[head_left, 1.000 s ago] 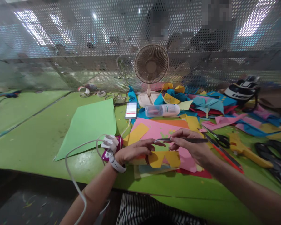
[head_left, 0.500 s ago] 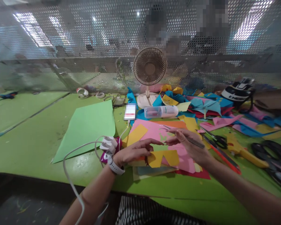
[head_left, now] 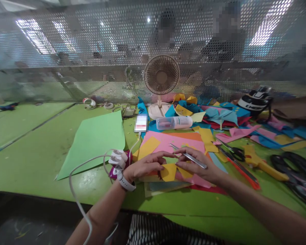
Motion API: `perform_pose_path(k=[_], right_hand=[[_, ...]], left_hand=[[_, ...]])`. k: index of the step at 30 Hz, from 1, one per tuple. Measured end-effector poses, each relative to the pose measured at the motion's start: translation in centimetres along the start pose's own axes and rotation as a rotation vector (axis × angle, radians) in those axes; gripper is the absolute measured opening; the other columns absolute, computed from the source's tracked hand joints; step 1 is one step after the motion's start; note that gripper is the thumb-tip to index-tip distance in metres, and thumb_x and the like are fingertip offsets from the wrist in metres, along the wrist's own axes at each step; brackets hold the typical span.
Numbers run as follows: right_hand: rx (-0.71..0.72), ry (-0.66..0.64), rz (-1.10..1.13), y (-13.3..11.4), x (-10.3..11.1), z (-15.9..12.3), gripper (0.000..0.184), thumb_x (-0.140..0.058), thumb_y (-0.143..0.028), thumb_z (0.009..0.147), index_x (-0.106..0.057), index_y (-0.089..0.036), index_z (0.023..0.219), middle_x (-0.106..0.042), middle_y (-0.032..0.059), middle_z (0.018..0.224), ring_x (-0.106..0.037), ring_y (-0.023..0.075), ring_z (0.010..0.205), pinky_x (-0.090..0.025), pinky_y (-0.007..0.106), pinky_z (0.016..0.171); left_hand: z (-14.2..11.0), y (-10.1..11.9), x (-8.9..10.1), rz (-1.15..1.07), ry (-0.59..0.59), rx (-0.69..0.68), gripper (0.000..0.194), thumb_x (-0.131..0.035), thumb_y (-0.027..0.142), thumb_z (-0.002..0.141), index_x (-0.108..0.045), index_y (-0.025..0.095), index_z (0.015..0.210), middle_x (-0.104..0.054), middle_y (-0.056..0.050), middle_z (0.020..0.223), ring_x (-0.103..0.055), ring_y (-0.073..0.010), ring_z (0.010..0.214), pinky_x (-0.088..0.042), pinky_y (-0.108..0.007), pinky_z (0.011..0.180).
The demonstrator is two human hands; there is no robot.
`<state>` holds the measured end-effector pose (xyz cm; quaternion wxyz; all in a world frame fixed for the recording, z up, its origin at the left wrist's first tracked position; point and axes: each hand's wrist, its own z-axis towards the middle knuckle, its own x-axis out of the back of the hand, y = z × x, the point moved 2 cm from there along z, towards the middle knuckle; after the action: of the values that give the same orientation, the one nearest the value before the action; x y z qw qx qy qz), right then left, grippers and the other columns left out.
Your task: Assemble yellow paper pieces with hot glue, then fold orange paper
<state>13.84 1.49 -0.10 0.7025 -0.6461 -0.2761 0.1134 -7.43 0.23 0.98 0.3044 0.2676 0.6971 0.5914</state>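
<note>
Right hand (head_left: 197,166) is sitting lower and closer to the left hand (head_left: 145,166) than half a second ago, its fingertips now nearly meeting the left forefinger. Tweezers (head_left: 192,160) are showing bright along their length, tip pointing up and away to the left. Beyond that wrist, a light-blue strip (head_left: 217,161) is now showing from under cover.

Left hand is pinching narrowly, thumb and fingers holding the left end of the notched yellow paper (head_left: 169,173); its forefinger is reaching out above the top edge. Right hand is keeping the tweezers tucked across its fingers while thumb and forefinger are closing in at the paper's upper edge. Whether they are gripping it, or some tiny bit between the fingertips, I cannot tell.

Meaning for the work, as I am judging it: both hands are now attending to one piece, fingers doing the fine handling, tweezers merely being carried.

Yellow paper is staying near the table's front edge, above a pink sheet (head_left: 156,139) and other layers. A clear bottle (head_left: 174,122) is lying behind, black-handled scissors (head_left: 299,170) and a yellow-handled tool (head_left: 266,164) are resting to the right.
</note>
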Motion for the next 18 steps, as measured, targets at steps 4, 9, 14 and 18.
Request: perform_pose_path(k=[4, 9, 14, 18], right_hand=[[0.023, 0.027, 0.049, -0.1, 0.2, 0.0, 0.037, -0.065, -0.035, 0.081, -0.056, -0.023, 0.114, -0.062, 0.0014, 0.083, -0.060, 0.0158, 0.079, -0.049, 0.028, 0.069], [0.077, 0.193, 0.080, -0.4, 1.4, 0.3, 0.038, -0.067, -0.037, 0.079, -0.057, -0.024, 0.113, -0.062, 0.0005, 0.081, -0.059, 0.0151, 0.076, -0.048, 0.029, 0.070], [0.117, 0.292, 0.132, -0.2, 1.9, 0.6, 0.036, -0.067, -0.038, 0.079, -0.059, -0.023, 0.110, -0.062, 0.0000, 0.079, -0.060, 0.0152, 0.076, -0.049, 0.028, 0.070], [0.127, 0.286, 0.081, 0.1, 1.4, 0.8, 0.037, -0.066, -0.038, 0.079, -0.058, -0.023, 0.112, -0.063, 0.0007, 0.079, -0.062, 0.0164, 0.076, -0.050, 0.029, 0.069]], left_hand=[[-0.1, 0.8, -0.3, 0.115, 0.150, -0.110, 0.041, -0.053, 0.024, 0.085, -0.052, 0.022, 0.126, -0.056, -0.004, 0.094, -0.050, -0.0171, 0.087, -0.043, -0.031, 0.078], [-0.3, 1.1, 0.8, 0.177, 0.708, -0.284, 0.030, -0.045, 0.040, 0.091, -0.065, 0.019, 0.095, -0.062, -0.006, 0.094, -0.056, -0.0188, 0.090, -0.044, -0.029, 0.077], [0.5, -0.1, 0.6, 0.051, 0.594, -0.177, 0.040, -0.051, 0.048, 0.087, -0.070, 0.014, 0.080, -0.066, -0.008, 0.082, -0.058, -0.0183, 0.078, -0.046, -0.029, 0.075], [1.6, -1.1, -0.3, -0.313, 0.582, -0.163, 0.030, -0.069, 0.038, 0.076, -0.070, 0.016, 0.097, -0.065, -0.008, 0.102, -0.059, -0.0172, 0.088, -0.047, -0.027, 0.079]])
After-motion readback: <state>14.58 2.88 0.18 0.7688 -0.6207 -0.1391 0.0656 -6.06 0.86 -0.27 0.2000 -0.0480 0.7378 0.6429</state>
